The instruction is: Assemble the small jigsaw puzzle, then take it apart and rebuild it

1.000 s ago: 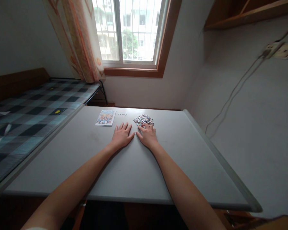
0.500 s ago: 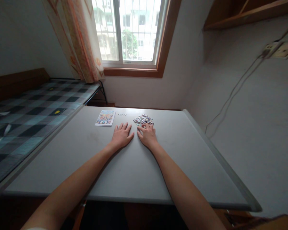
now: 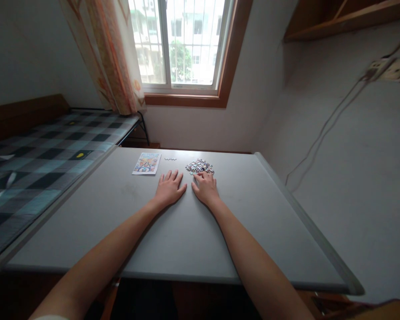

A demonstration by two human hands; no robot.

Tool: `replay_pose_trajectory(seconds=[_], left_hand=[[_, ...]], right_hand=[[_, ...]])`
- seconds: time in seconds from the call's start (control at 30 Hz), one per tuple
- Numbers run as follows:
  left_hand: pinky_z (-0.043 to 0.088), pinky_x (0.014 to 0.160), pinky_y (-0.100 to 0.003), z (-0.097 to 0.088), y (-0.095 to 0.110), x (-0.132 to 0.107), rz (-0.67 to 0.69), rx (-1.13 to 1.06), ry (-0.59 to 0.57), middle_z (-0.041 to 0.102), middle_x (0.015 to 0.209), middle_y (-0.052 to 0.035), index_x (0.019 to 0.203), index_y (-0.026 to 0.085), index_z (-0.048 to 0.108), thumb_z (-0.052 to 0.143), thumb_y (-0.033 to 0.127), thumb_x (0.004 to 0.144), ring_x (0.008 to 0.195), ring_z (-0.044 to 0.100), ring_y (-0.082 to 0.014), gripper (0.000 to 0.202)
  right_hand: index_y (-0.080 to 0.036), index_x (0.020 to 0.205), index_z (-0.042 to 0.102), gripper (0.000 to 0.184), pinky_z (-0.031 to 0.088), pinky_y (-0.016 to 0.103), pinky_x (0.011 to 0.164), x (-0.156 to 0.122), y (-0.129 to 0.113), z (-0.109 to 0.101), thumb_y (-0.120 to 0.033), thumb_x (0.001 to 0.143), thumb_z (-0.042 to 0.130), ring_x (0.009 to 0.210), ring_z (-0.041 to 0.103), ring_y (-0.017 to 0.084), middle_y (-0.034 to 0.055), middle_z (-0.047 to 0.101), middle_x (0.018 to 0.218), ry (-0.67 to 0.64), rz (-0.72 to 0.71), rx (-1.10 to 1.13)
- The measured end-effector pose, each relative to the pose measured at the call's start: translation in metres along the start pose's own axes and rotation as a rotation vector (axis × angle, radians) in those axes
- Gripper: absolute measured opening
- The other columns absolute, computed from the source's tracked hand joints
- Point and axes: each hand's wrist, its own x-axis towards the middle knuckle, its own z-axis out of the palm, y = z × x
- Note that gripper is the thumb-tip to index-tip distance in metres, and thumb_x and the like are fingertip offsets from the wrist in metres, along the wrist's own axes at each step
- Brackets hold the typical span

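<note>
My left hand [image 3: 168, 188] lies flat on the grey table [image 3: 186, 231] with its fingers spread, holding nothing. My right hand [image 3: 206, 188] rests beside it, palm down, its fingertips touching the near edge of a pile of small jigsaw pieces [image 3: 200, 166]. A colourful picture card [image 3: 146, 163] lies flat on the table to the left of my left hand. A short row of joined pieces [image 3: 170, 159] sits between the card and the pile.
A bed with a checked cover [image 3: 46, 155] stands along the table's left side. A window [image 3: 180, 44] with a curtain [image 3: 110, 58] is behind the table. The wall on the right carries a cable and a socket [image 3: 386, 69]; a wooden shelf [image 3: 336, 18] hangs above.
My right hand has crept slightly forward, so its fingertips now touch the pile of pieces. My left hand has stayed put.
</note>
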Motion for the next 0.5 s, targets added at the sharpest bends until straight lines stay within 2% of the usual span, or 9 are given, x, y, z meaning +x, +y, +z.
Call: replay_pose_trajectory(seconds=[0.3,0.5], left_hand=[[0.020,0.112,-0.050,0.0009,-0.0004,-0.0002,0.000,-0.007,-0.006,0.037,0.150,-0.0070,0.141,0.026,0.042,0.035,0.052,0.091,0.139,0.029,-0.0298,0.056],[0.021,0.111,-0.050,0.0007,-0.0002,-0.0004,0.002,-0.018,0.016,0.039,0.148,-0.0072,0.138,0.026,0.045,0.039,0.051,0.091,0.138,0.030,-0.0303,0.054]], right_hand=[[-0.018,0.112,0.064,0.030,0.037,0.037,0.093,0.0019,0.0015,0.0000,-0.027,0.089,0.047,0.107,0.047,0.025,0.0112,0.058,0.117,0.061,0.021,0.042],[-0.017,0.116,0.063,0.034,0.038,0.037,0.096,0.0041,0.0051,0.0022,-0.021,0.087,0.047,0.108,0.049,0.025,0.0111,0.059,0.117,0.113,0.038,0.091]])
